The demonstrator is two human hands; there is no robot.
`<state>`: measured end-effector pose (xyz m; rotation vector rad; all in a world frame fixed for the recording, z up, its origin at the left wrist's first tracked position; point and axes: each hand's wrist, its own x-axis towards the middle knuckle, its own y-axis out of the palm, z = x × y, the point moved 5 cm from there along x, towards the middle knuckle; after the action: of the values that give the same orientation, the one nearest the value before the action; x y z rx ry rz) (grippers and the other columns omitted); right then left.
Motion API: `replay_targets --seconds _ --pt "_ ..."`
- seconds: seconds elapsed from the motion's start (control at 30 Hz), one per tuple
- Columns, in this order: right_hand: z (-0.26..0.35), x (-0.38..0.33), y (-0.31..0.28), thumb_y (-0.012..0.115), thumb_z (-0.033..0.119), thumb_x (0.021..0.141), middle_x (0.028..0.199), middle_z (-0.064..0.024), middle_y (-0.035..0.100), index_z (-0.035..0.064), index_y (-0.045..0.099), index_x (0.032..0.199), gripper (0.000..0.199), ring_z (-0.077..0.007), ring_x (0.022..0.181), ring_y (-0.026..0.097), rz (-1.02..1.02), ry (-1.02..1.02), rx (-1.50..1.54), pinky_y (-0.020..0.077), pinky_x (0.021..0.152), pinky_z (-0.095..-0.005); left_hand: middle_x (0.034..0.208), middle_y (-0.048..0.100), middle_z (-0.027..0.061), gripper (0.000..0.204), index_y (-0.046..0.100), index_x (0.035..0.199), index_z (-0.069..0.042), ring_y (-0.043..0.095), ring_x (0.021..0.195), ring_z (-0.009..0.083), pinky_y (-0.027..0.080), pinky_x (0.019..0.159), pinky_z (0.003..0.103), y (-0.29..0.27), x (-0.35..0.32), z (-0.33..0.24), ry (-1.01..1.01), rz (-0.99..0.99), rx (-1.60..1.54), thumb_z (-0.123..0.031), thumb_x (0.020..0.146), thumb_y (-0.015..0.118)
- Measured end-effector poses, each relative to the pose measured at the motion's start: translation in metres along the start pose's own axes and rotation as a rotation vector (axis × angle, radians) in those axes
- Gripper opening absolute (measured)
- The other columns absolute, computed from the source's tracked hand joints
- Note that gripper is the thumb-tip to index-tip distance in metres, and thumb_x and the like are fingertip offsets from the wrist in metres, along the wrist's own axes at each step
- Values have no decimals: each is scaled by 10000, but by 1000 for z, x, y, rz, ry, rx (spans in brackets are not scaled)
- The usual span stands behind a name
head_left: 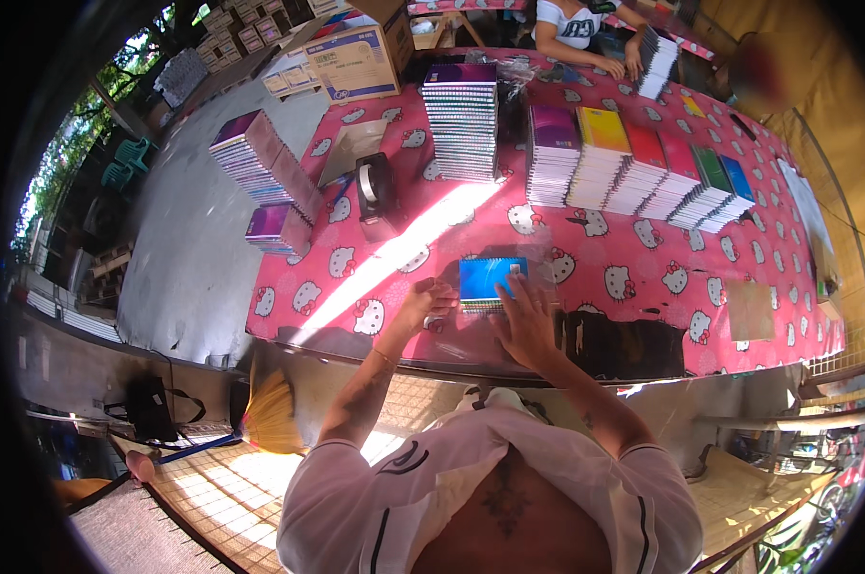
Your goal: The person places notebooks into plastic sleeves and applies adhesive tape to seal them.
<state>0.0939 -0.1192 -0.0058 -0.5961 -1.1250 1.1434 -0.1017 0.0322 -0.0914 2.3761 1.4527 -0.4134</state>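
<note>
A small stack of spiral notebooks with a blue cover (482,277) on top lies at the table's near edge. My right hand (528,320) rests on the right part of that cover, its fingers spread and holding nothing. By the fingertips a small pale label (514,270) shows on the cover. Just left of the stack is my left hand (430,300), palm partly turned up and fingers loosely bent. Nothing shows in it. A black tape dispenser (376,188) stands farther off to the left.
Tall notebook piles stand at the back: a purple-topped pile (461,124), a row in several colours (604,163) and piles at the left edge (265,167). Behind is an open carton (356,62). Across the table, another person's hands (626,65) hold notebooks. Black sheet (624,344) lies right.
</note>
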Motion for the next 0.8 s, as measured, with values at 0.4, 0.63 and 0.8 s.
replay_targets --seconds 0.4,0.63,0.8 --pt "23 7 37 693 380 878 1507 -128 433 158 514 1426 617 -329 1430 379 29 -9 -122 238 1156 -640 1085 691 170 243 724 1113 -84 670 985 371 546 876 465 76 143 -76 602 260 1641 -141 896 631" --pt "12 1 39 693 346 877 1512 -114 427 168 505 1433 613 -326 1431 374 40 28 -127 224 1167 -627 1011 705 161 310 615 1127 -73 671 952 377 522 831 495 102 114 -104 774 221 1550 -211 857 680" --pt "15 0 35 691 331 877 1513 -118 424 162 496 1439 619 -330 1438 361 42 29 -128 227 1162 -629 844 714 184 262 568 1124 -72 686 837 411 488 820 527 100 92 -110 877 174 1390 -168 882 595"
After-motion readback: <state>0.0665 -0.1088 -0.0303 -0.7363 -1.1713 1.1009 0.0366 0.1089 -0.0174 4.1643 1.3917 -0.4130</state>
